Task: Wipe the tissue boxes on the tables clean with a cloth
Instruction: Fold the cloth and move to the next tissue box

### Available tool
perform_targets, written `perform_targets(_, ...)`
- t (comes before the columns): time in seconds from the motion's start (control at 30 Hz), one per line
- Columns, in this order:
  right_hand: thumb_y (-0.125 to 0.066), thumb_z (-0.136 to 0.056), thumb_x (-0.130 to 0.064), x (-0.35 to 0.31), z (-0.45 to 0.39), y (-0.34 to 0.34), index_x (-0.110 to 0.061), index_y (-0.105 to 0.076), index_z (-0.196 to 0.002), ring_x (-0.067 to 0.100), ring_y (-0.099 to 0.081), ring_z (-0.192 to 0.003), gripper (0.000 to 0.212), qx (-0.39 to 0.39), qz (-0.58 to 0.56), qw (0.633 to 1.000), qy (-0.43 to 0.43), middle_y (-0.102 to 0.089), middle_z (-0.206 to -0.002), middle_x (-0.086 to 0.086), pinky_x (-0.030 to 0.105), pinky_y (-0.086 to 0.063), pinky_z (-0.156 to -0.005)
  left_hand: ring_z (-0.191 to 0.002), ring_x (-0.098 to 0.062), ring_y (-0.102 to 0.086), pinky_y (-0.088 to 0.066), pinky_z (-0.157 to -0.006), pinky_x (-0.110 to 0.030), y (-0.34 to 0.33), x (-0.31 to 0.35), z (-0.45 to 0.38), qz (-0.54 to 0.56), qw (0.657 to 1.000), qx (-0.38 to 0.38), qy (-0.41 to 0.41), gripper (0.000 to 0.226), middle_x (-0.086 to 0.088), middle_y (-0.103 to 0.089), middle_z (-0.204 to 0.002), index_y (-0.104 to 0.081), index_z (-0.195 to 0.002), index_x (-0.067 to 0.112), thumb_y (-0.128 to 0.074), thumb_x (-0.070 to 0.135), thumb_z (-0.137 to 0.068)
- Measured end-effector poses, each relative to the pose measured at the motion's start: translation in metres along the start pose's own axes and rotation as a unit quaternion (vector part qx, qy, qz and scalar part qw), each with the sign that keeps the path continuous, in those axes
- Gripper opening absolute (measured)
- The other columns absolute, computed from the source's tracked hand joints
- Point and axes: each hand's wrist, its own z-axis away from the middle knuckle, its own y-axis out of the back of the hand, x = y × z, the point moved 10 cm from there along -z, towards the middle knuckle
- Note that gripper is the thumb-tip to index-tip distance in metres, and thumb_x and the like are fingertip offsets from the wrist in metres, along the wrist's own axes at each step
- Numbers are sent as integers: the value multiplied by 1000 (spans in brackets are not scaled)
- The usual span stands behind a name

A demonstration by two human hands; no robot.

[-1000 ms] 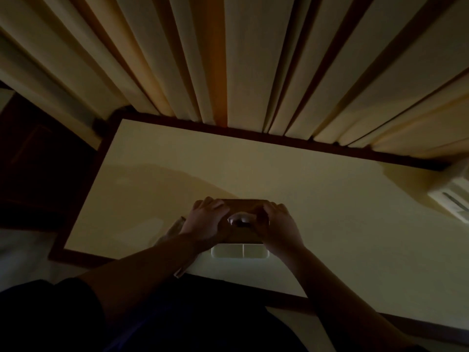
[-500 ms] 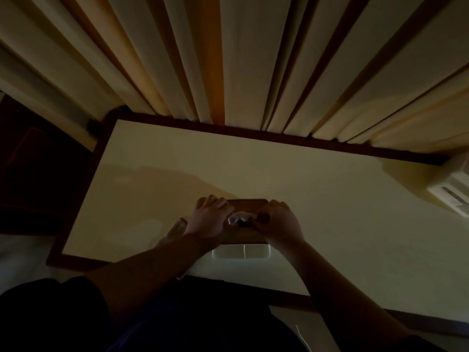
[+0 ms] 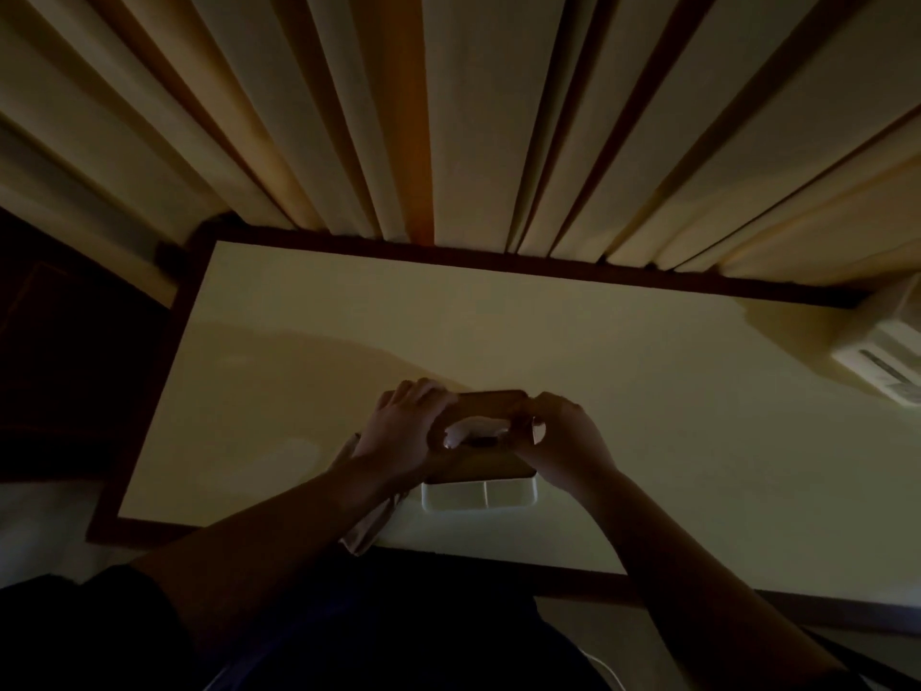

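Note:
A brown tissue box with a white tissue sticking out of its top slot stands near the front middle of a cream table. My left hand grips the box's left end, fingers curled over the far edge. My right hand grips its right end. A cloth lies under my left wrist and hangs over the table's front edge. Whether my left hand also holds it is hidden.
A white divided tray sits right in front of the box. A second, white tissue box stands at the table's far right. Pale curtains hang along the table's back edge. Dark floor lies to the left.
Both hands stay on the box. My left fingers have spread further over its far left corner, and the tissue shows more between my hands.

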Motion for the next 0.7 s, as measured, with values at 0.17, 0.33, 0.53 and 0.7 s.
perform_targets(0.17,-90,-64,-55,3,9,9,-34,-46,-151,20,-48,-128,100,-22,37,998,50,-46,-139,-7,38,-52,-97,-141,-23,-36,-35,-114,-48,-6,-20,14,-32,997,-66,27,125,1,-38,-158,-32,-160,22,-68,91,-62)
perform_targets(0.33,-97,-50,-59,8,3,-21,-25,-2,-168,26,-18,-156,156,-152,159,974,49,-19,-171,1,46,-30,-123,-147,-29,-32,-24,-123,-47,-16,-27,19,-80,989,-121,19,143,-5,-31,-164,-14,-166,17,-64,94,-56)
perform_targets(0.53,-99,-49,-44,-31,-23,-12,-19,-22,-164,24,-36,-141,141,-130,179,971,87,-37,-159,2,39,-36,-113,-134,-33,-47,-33,-116,-50,12,-39,13,-66,997,-47,17,137,-8,-48,-150,-33,-159,13,-75,82,-48)
perform_targets(0.7,-97,-51,-47,-103,-68,-28,-19,-20,-166,25,-33,-144,141,-139,160,969,130,-39,-160,5,47,-38,-118,-134,-33,-47,-32,-116,-50,71,-96,19,-65,996,4,55,134,-7,-49,-150,-35,-158,15,-71,83,-48)
